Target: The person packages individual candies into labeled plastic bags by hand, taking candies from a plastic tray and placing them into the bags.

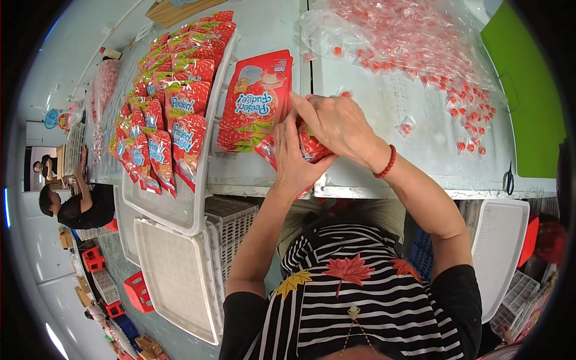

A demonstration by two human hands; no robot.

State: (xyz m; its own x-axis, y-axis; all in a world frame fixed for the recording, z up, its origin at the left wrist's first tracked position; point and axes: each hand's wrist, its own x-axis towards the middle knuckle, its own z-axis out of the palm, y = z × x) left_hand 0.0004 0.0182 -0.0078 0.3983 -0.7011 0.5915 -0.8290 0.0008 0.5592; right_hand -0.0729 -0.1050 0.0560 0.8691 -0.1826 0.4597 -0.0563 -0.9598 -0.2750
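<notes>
Both my hands are at the table's front edge on one red candy pouch (309, 147), whose lower part shows between them. My left hand (293, 161) is closed round its left side, with the thumb below. From the right, my right hand (343, 125) reaches over the pouch's upper part with its fingers bent in. The hands cover the pouch's opening, so its contents are hidden. Just left of them lies a stack of flat red pouches (255, 99). A single wrapped red candy (406, 126) lies to the right of my right hand.
Filled pouches (188, 99) stand in rows on a white tray (165, 207) at left. Many wrapped candies (468, 117) spill from a clear plastic bag (408, 30) at right. Scissors (509, 180) hang at the table's right edge beside a green board (528, 90). A co-worker (90, 207) is far left.
</notes>
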